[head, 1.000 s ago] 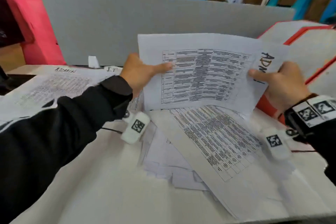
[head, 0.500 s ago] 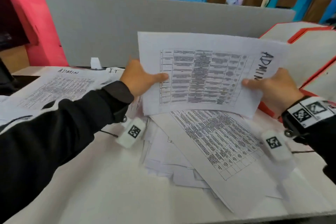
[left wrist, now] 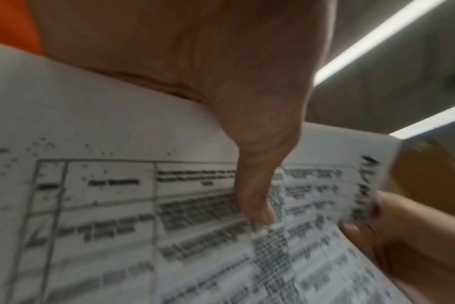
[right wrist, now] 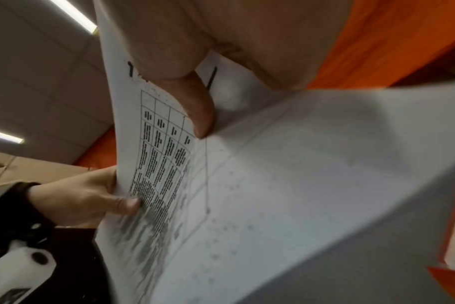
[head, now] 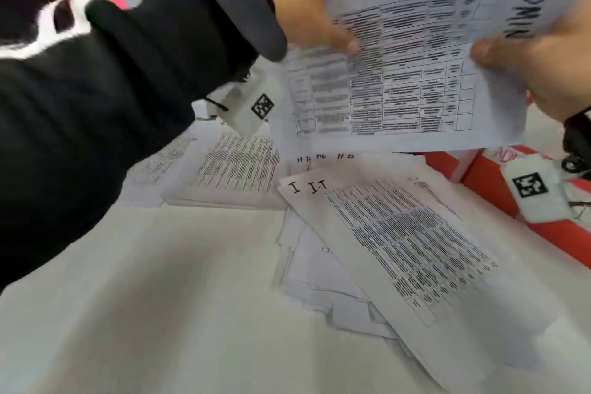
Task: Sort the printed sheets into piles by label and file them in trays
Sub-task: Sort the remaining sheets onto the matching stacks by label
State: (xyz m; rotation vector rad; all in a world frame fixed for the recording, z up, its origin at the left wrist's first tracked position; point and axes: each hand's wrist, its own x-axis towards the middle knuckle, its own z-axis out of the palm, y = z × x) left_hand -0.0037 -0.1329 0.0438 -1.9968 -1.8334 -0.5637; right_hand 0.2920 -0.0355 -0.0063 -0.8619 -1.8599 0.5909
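Observation:
I hold a printed sheet hand-labelled ADMIN (head: 409,73) up in the air between both hands. My left hand (head: 307,6) pinches its left edge, thumb on the printed table (left wrist: 257,203). My right hand (head: 540,64) pinches the right edge just under the label, thumb on top (right wrist: 195,102). The same sheet fills the left wrist view (left wrist: 143,226) and the right wrist view (right wrist: 273,185). Below it on the white table (head: 144,313) lies a loose heap of sheets, the top one marked IT (head: 399,243). A sorted pile (head: 236,169) lies further back.
Red trays (head: 489,182) stand at the right, behind the heap. More sheets marked in handwriting (head: 323,158) lie between the back pile and the heap. My black left sleeve (head: 112,105) crosses the left half of the head view.
The head view has tipped down and closer, so the held ADMIN sheet and both hands now sit high in the picture. Both hands still grip the sheet; the heap below is unchanged.

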